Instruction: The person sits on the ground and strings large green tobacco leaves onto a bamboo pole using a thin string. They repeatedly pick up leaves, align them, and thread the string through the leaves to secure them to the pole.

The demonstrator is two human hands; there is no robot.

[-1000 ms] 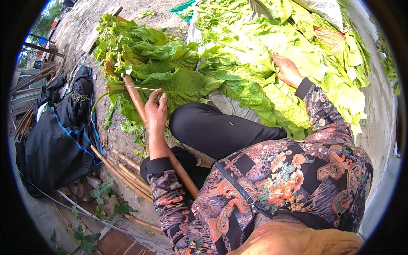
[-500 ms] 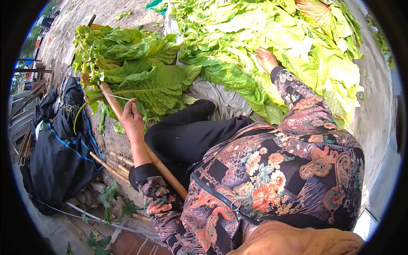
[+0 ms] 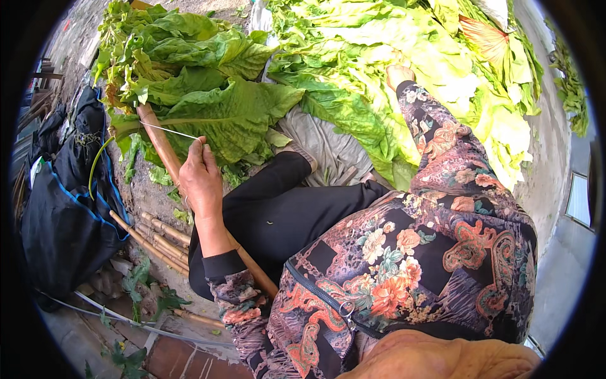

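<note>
My left hand (image 3: 201, 177) pinches a thin pale string (image 3: 167, 130) that runs left to a long wooden stick (image 3: 161, 142). Broad green leaves (image 3: 208, 95) hang bunched along that stick. The stick passes under my hand and my black-trousered leg (image 3: 284, 208). My right hand (image 3: 399, 74) reaches far forward into a big pile of loose yellow-green leaves (image 3: 410, 69); its fingers are buried among them, so what they hold is hidden. My flowered sleeve (image 3: 442, 151) covers the right arm.
A black bag with blue trim (image 3: 63, 208) lies at the left. Several bare sticks (image 3: 151, 237) lie on the dirt beside it. A grey cloth (image 3: 322, 148) is under the leaf pile. A concrete wall (image 3: 555, 189) borders the right.
The view has tilted and moved closer. My left hand has slid up the stick and taken the string between its fingers. My right hand reaches deeper into the loose leaf pile.
</note>
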